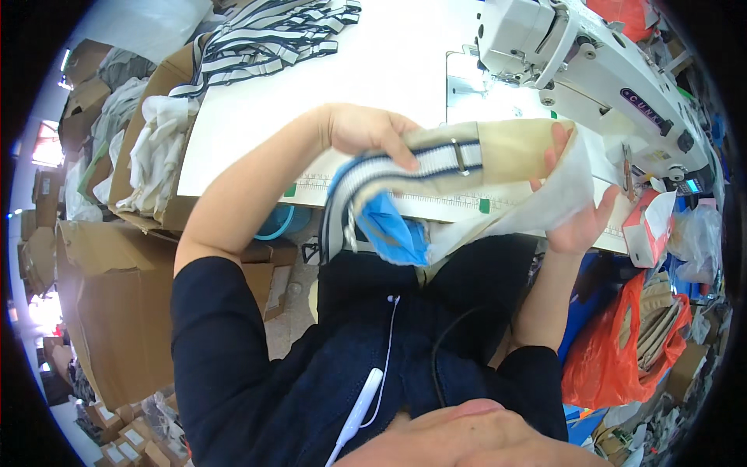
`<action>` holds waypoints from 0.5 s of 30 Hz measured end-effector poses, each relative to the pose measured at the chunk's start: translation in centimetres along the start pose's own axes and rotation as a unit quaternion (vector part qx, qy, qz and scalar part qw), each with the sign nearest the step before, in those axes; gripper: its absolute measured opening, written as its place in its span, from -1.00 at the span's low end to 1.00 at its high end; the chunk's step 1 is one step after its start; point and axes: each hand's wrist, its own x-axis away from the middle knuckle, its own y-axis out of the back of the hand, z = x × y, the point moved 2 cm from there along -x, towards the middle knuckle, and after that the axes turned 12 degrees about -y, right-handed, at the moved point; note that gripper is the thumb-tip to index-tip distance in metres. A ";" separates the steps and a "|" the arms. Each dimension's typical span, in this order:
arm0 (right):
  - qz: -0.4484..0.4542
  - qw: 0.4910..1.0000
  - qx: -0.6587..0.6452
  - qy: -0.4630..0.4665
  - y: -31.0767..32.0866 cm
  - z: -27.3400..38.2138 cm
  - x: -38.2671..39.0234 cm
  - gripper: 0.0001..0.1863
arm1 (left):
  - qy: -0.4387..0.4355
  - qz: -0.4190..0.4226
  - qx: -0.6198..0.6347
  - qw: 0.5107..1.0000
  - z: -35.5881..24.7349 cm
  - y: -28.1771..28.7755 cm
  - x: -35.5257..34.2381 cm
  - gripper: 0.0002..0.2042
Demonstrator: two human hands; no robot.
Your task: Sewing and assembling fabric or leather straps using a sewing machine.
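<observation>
My left hand [372, 132] is closed on a beige fabric band [513, 148], with the thumb pressed on top. A navy-and-white striped webbing strap [429, 161] lies along the band and curves down past that hand. Across the strap sits a small metal slide buckle [460, 156]. My right hand [580, 229] is open at the band's other end, fingers spread, some of them behind the cloth. White cloth [545, 204] loops down between the hands. Below the left hand hangs a crumpled blue piece [397, 232].
A white sewing machine [591, 74] stands at the far right of the white table [257, 124]. Striped straps [272, 43] lie heaped at the far left. Cardboard boxes [117, 303] stand left; a red plastic bag [603, 358] and a tissue box [642, 233] are on the right.
</observation>
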 end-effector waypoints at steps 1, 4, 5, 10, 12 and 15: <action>-0.014 1.000 -0.003 -0.007 0.6 -0.3 0.1 -0.02 | 0.035 0.003 0.008 0.999 -0.5 1.3 -0.2 -0.57; -0.124 0.992 -0.031 -0.016 2.0 -0.6 0.3 -0.13 | 0.114 0.001 -0.052 0.992 -0.9 4.0 -2.7 -0.67; -0.216 0.975 -0.057 -0.015 2.7 -0.5 0.6 -0.19 | 0.141 -0.010 -0.084 0.986 -1.1 4.5 -3.8 -0.69; -0.238 0.962 0.082 -0.106 3.8 2.4 3.4 -0.40 | 0.180 -0.019 -0.116 0.977 -1.3 6.9 -6.8 -0.74; -0.240 0.881 0.340 -0.225 2.3 4.7 4.5 -0.56 | 0.197 -0.022 -0.125 0.972 -1.3 7.8 -7.4 -0.75; -0.408 0.667 0.624 0.013 0.5 7.7 4.2 -0.71 | 0.204 -0.005 -0.142 0.969 -1.8 7.7 -9.2 -0.77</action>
